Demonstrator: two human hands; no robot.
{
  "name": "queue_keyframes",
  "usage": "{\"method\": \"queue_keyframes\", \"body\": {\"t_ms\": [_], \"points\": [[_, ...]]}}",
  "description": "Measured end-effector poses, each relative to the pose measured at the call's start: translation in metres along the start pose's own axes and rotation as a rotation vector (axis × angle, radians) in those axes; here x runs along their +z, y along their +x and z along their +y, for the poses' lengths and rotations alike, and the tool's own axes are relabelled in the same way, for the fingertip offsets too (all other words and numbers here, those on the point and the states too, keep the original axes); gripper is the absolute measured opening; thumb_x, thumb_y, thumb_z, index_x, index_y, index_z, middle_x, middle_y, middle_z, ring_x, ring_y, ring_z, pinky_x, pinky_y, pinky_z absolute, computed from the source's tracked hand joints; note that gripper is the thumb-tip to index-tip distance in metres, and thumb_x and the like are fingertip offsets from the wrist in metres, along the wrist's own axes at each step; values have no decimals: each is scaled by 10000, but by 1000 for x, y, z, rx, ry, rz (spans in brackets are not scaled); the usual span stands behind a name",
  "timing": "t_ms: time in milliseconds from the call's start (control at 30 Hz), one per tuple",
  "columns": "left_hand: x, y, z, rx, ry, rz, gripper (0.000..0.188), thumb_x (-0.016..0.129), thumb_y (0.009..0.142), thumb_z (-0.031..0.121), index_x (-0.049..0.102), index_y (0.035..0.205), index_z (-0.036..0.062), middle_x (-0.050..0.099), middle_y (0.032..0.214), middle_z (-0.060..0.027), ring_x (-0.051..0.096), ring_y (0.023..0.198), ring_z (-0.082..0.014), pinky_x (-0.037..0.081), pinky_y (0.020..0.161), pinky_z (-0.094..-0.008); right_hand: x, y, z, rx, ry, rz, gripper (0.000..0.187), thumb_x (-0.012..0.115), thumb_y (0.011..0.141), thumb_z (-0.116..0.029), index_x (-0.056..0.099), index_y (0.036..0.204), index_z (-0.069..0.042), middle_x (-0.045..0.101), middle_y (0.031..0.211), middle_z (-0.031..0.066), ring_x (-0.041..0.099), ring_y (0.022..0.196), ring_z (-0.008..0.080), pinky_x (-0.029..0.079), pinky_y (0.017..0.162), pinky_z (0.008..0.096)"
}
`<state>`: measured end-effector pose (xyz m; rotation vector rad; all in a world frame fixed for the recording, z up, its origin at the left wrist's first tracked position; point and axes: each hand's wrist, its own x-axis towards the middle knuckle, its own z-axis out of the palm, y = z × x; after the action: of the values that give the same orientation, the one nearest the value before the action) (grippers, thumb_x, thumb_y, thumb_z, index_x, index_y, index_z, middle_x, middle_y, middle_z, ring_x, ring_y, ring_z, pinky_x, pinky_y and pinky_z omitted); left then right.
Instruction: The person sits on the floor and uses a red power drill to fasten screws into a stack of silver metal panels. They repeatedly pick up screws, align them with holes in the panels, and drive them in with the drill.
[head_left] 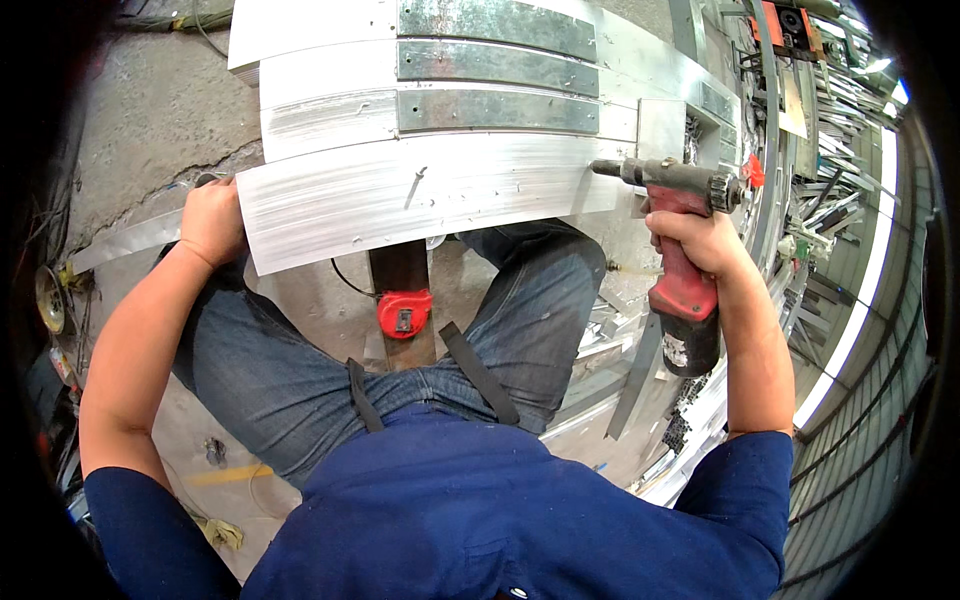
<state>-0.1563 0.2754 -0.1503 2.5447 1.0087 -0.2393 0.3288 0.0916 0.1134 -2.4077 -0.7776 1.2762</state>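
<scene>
My right hand point(695, 235) is wrapped round the grip of a red and black cordless rivet gun point(683, 280). Its dark nose points left, over the right part of a long silvery metal panel point(420, 195). At the panel's left end my left hand point(213, 222) is closed against the edge, its fingertips partly hidden. A small pin-like metal piece point(415, 185) and several shavings lie on the panel. Beyond it, grey metal strips point(497, 110) with small holes rest on further bright sheets point(325, 125).
A red tape measure point(404, 314) sits on a dark beam between my knees. Metal offcuts point(632, 380) lie on the floor at right, with racks of profiles point(830, 190) beyond. A cable point(175, 22) runs along the far left floor.
</scene>
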Motion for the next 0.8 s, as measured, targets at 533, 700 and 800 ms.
{"method": "queue_keyframes", "body": {"t_ms": [533,700,800], "points": [[-6,-2,6,-10,23,-16,236,717,751,225,729,942,88,721,911,-153,705,847,-342,585,746,-427,-5,3,6,1,-50,-27,335,716,812,-14,656,1139,27,660,883,65,628,695,154,531,610,327],[4,-1,-1,-17,1,32,245,714,753,222,721,948,72,719,931,-156,705,857,-346,584,747,-429,-7,6,7,14,-77,-38,320,709,810,-4,660,1125,20,657,887,62,627,699,156,528,606,329],[2,2,0,-26,13,20,245,712,758,216,716,950,65,717,936,-158,705,859,-348,583,745,-432,-3,4,7,-13,-38,1,305,699,813,1,660,1116,16,650,861,53,627,706,156,522,602,327]]}}
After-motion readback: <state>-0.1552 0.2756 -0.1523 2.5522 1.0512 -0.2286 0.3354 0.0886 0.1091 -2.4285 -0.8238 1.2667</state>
